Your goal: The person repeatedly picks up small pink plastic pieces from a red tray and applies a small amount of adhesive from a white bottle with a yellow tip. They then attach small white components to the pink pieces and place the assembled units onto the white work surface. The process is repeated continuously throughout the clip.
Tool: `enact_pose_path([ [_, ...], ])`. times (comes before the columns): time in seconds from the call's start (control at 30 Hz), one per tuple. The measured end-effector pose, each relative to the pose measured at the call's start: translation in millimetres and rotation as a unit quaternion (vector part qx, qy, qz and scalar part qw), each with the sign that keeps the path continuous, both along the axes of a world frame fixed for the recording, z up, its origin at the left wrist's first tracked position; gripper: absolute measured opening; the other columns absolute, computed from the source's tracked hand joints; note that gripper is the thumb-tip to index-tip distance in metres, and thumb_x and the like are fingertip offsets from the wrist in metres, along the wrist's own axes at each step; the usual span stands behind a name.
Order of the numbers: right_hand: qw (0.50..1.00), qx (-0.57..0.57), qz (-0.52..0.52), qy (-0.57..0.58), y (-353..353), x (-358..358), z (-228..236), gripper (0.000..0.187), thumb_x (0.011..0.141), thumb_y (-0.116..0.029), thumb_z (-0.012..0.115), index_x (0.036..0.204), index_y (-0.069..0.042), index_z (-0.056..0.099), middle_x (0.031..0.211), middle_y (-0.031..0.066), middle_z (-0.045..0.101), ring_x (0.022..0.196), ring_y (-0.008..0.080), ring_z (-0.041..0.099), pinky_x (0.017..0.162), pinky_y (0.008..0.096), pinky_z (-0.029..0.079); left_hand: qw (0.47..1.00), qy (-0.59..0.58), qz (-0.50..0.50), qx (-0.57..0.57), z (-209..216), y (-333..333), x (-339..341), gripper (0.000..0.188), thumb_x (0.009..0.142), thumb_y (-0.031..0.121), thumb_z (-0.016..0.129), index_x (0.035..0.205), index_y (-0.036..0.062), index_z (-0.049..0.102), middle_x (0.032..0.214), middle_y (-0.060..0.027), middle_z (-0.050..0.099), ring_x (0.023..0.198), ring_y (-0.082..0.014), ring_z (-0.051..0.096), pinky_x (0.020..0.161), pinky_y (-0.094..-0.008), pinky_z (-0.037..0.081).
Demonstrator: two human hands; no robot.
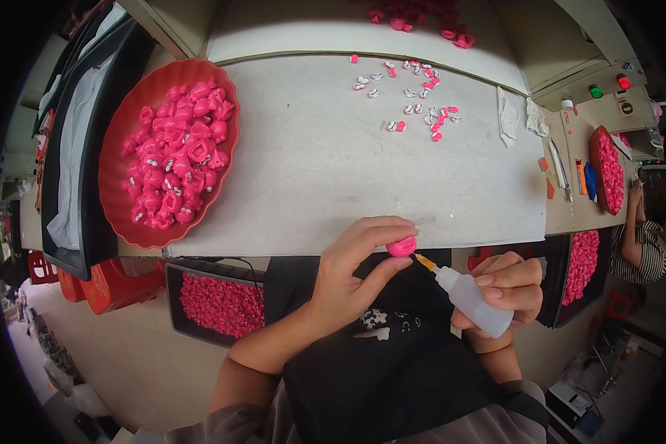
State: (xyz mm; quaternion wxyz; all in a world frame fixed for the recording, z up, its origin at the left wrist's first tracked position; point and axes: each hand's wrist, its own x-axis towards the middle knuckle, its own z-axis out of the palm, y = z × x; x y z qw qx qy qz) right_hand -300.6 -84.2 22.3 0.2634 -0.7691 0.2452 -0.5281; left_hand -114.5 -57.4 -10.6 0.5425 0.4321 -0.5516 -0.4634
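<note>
The pink piece (402,246), small and rounded, is by the near edge of the bench (296,177), pinched between the left hand's (359,263) thumb and fingers. At its four o'clock, the right hand (512,285) grips a translucent squeeze bottle (472,302), amber nozzle (425,263) just beside the piece. Farther off, at ten o'clock, I see a red basin (113,166) heaped with pink parts (177,148); at twelve, white and pink bits (433,115) lie scattered.

The small pink piece (402,247) is bright and rounded, held in midair just off the bottle's tip; whether they touch cannot be told. The squeeze bottle (481,305) is translucent white plastic with a narrow yellow-orange nozzle (426,263). It lies tilted in the air, base down to the right, nozzle aimed up and left at the piece.
</note>
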Motion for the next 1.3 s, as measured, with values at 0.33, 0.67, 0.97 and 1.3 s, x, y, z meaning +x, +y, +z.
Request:
enact_pose_path([
  [0.33,0.996,0.013,0.013,-0.086,-23,-11,-1,0.046,0.062,-0.026,0.081,0.087,-0.007,0.046,0.083,0.0072,0.047,0.059,0.0138,0.048,0.051,0.0226,0.045,0.994,0.097,0.004,0.047,-9,-3,1,0.030,0.076,-0.002,0.062,0.105,-0.0010,0.056,0.105,-0.0104,0.058,0.096,-0.0174,0.054,0.086,-0.0283,0.041],
  [0.67,0.938,0.260,-0.075,0.219,-138,-24,-23,0.015,0.074,-0.003,0.062,0.088,-0.001,0.057,0.078,0.0057,0.051,0.071,0.0178,0.059,0.060,0.0308,0.049,0.980,0.159,0.032,0.118,-4,-13,16,0.028,0.079,-0.003,0.058,0.106,-0.0036,0.053,0.107,-0.0108,0.057,0.101,-0.0174,0.052,0.091,-0.0301,0.037],
  [0.97,0.919,0.070,-0.176,0.345,-125,16,-43,0.018,0.066,-0.004,0.069,0.080,-0.003,0.058,0.083,0.0086,0.059,0.070,0.0265,0.058,0.061,0.0343,0.046,0.993,0.071,0.048,0.076,-13,-19,6,0.028,0.077,-0.001,0.061,0.104,-0.0021,0.055,0.105,-0.0101,0.058,0.098,-0.0160,0.052,0.089,-0.0275,0.038],
  [1.3,0.942,0.335,0.011,0.029,-72,27,-14,0.016,0.067,0.007,0.067,0.080,-0.002,0.063,0.081,0.0080,0.060,0.072,0.0124,0.056,0.064,0.0229,0.044,0.995,0.057,0.023,0.075,-12,-13,11,0.028,0.077,-0.001,0.062,0.104,-0.0030,0.055,0.103,-0.0112,0.058,0.100,-0.0177,0.053,0.090,-0.0296,0.039],
])
